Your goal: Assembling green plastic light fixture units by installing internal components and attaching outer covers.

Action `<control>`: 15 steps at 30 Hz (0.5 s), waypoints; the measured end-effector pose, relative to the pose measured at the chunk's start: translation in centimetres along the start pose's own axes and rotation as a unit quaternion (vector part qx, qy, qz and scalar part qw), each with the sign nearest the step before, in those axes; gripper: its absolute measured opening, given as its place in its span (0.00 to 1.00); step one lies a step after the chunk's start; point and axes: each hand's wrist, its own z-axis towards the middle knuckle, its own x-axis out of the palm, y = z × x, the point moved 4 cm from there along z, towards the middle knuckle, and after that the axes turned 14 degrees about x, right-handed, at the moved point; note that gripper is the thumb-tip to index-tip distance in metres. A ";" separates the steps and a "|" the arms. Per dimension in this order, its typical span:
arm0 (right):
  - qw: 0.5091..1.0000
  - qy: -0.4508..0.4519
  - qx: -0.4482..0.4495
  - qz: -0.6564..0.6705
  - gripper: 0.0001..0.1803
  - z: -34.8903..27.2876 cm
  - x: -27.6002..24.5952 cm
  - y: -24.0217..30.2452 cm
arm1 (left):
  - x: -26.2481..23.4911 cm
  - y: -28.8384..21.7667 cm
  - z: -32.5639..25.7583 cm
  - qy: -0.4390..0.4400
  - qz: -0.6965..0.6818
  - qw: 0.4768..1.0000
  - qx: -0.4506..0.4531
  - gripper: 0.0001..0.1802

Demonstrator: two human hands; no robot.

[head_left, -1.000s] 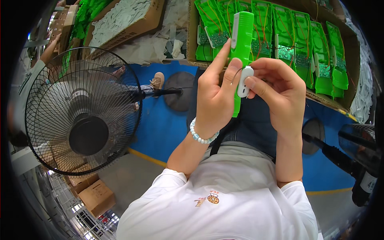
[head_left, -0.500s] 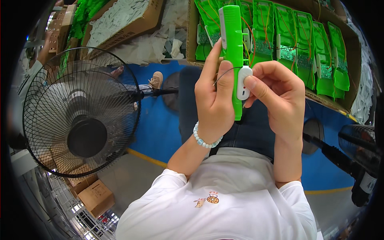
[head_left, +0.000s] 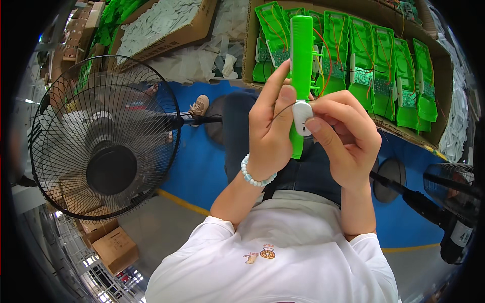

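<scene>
My left hand (head_left: 270,126) is wrapped round a long green plastic housing (head_left: 301,55), held upright on edge above my lap. Red and yellow wires (head_left: 326,53) loop out of its right side, and a thin dark wire (head_left: 279,116) crosses my left thumb. A white oval plastic piece (head_left: 302,119) with a small dark slot sits against the lower part of the housing. The thumb and forefinger of my right hand (head_left: 351,139) close on its right edge; the other fingers are curled in. What lies behind the white piece is hidden.
A cardboard box (head_left: 439,101) ahead on the right holds several green housings (head_left: 361,55) with circuit boards and wires. Another box (head_left: 174,43) holds many pale plastic parts. A black fan (head_left: 111,169) stands at left, another fan (head_left: 452,187) at right. Cartons (head_left: 115,250) lie lower left.
My right thumb has slid off the front of the white oval piece to its right edge, and the forefinger reaches nearer its top. The housing stands slightly more upright; the whole view has shifted a little.
</scene>
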 end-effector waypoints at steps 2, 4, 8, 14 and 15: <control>1.000 0.009 0.007 0.003 0.11 0.0 0.0 0.0 | -0.2 -0.1 0.2 0.020 -0.031 0.999 0.010 0.24; 1.000 0.017 0.012 0.004 0.11 0.0 0.0 0.0 | 0.0 -0.4 0.2 0.022 -0.049 0.998 0.012 0.25; 1.000 0.003 -0.010 0.015 0.11 0.0 0.1 -0.4 | -0.2 0.1 -0.2 0.041 -0.110 0.993 0.028 0.30; 0.998 0.005 0.030 0.048 0.12 0.3 0.0 -0.2 | 0.2 -0.5 -0.4 0.096 -0.049 0.994 0.024 0.45; 0.999 0.009 0.023 0.038 0.12 0.4 -0.1 -0.3 | 0.2 -0.5 -0.4 0.096 -0.050 0.994 0.026 0.45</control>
